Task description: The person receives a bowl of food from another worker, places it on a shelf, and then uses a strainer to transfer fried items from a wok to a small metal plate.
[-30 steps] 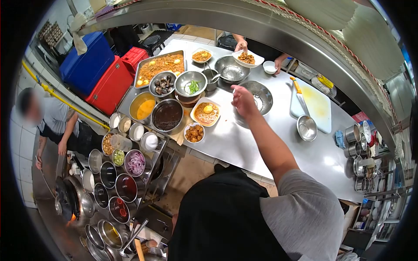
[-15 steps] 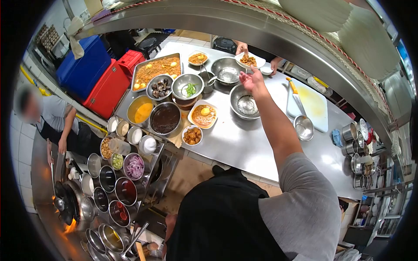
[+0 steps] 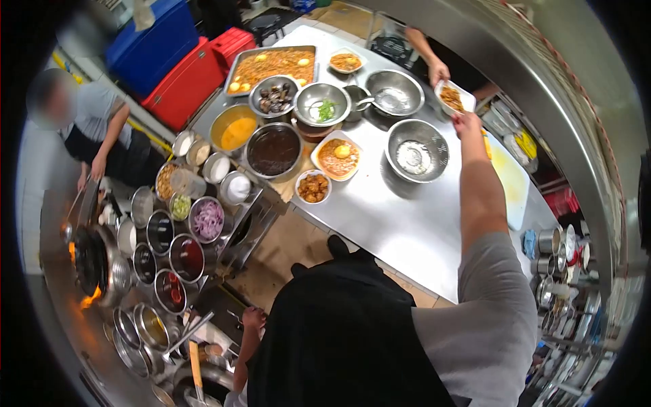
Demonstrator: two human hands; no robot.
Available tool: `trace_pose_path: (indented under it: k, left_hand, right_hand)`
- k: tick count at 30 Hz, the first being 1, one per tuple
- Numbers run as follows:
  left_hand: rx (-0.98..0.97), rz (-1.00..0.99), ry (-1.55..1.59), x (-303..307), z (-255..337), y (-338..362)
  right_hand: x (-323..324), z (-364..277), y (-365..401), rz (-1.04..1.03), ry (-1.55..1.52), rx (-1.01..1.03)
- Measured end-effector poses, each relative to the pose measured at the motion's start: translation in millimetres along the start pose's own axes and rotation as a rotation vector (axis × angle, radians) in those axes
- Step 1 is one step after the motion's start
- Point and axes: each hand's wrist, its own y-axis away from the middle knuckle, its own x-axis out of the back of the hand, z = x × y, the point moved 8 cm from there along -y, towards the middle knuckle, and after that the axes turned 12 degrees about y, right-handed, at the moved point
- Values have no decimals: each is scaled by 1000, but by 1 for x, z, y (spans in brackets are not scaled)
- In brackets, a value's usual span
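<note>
At the far right of the table my right hand [image 3: 466, 123] is closed on the near edge of a white dish [image 3: 451, 99] of brownish-orange food. Another person's hand [image 3: 439, 72] holds the dish's far side. Down by my left side, my left hand [image 3: 253, 317] is loosely curled, with nothing visible in it. Left of my right arm, a metal bowl [image 3: 416, 151] with a whitish wet bottom stands on the table. Behind it is another metal bowl [image 3: 395, 93].
On the steel table [image 3: 400, 224] stand a tray of noodles with eggs [image 3: 274, 66], a bowl of green strips [image 3: 322, 105], a pot of dark sauce [image 3: 273, 149] and a square noodle dish [image 3: 338, 157]. A cutting board [image 3: 510, 180] lies right. At left, a co-worker [image 3: 102, 122] stands by a flaming wok [image 3: 91, 258].
My right hand has gone from open below the dish to closed on its edge. The other person's second hand no longer shows on the dish. My left hand has come into fuller view.
</note>
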Motion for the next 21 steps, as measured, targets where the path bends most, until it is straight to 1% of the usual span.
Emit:
trace_pose_path:
  k: [1,2,3,4,5,6,7,8,9,10,11,12,14,16,17,18,19,20,21]
  left_hand:
    - [52,11,112,-2,-5,2]
    - [100,23,226,-4,-8,6]
    - [153,31,366,-8,-12,8]
    - [269,41,507,-13,-20,13]
    - [408,68,639,-20,-27,17]
    - [593,127,772,-28,-34,25]
    - [608,140,785,-33,-33,27]
    - [647,185,763,-36,-36,28]
    - [685,226,734,-40,-40,30]
    - [697,226,733,-47,-47,28]
    - [700,187,796,-58,-54,23]
    - [703,148,861,-69,-58,24]
    - [722,171,888,-75,-42,29]
    - [745,199,922,-78,-21,33]
    - [737,212,872,-76,-12,35]
    - [731,226,821,-76,-5,36]
    - [711,224,836,-75,2,37]
    - [731,234,839,-77,9,43]
    - [701,289,851,-73,21,48]
  right_hand:
    - [4,-5,28,54,-38,42]
    - [12,4,23,54,-188,26]
    - [14,14,40,88,-231,-66]
    - [18,27,38,5,-153,3]
    - [3,26,109,20,-70,108]
    - [-11,36,157,-108,116,236]
    - [-27,63,197,-414,180,348]
    - [-35,101,231,-481,434,415]
    - [-39,145,291,-691,231,152]
    - [-46,180,333,-725,601,92]
    - [-45,220,364,-777,647,-196]
    - [-46,249,392,-807,697,-348]
    - [-54,293,426,-911,657,-559]
    - [-69,334,437,-943,406,-722]
    - [-76,344,440,-947,418,-735]
    - [-89,350,441,-921,303,-757]
    - [-97,353,439,-891,188,-780]
    - [-101,354,438,-896,198,-800]
    - [-107,350,436,-888,183,-775]
